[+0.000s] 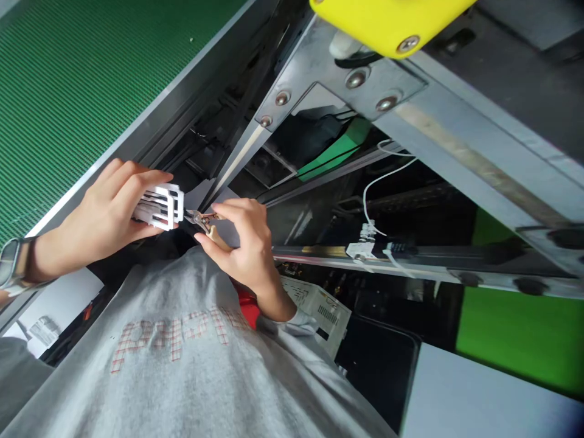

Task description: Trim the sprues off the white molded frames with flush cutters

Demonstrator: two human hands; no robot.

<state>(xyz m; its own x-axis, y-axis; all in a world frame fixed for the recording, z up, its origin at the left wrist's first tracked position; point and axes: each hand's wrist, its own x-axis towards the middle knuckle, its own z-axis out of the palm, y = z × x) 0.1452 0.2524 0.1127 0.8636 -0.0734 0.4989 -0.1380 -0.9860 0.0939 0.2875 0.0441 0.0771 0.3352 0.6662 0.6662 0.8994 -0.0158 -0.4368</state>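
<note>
My left hand [116, 204], with a watch on its wrist, is closed around a white slotted plastic part [159, 207]. The part looks like a small frame with several parallel bars. In my right hand [244, 240] is a small pair of nippers [205, 224] with pale handles. Thumb and fingers hold the handles from either side. The jaws point left and meet the right end of the white part; whether they grip it cannot be made out. Both hands are in front of the grey shirt.
A green ribbed conveyor belt [91, 79] with a metal edge runs along the upper left. Metal frame bars [456, 134] and a yellow housing [392, 21] stand at the right. A white cable [365, 194] hangs there. Another white part [44, 331] lies at lower left.
</note>
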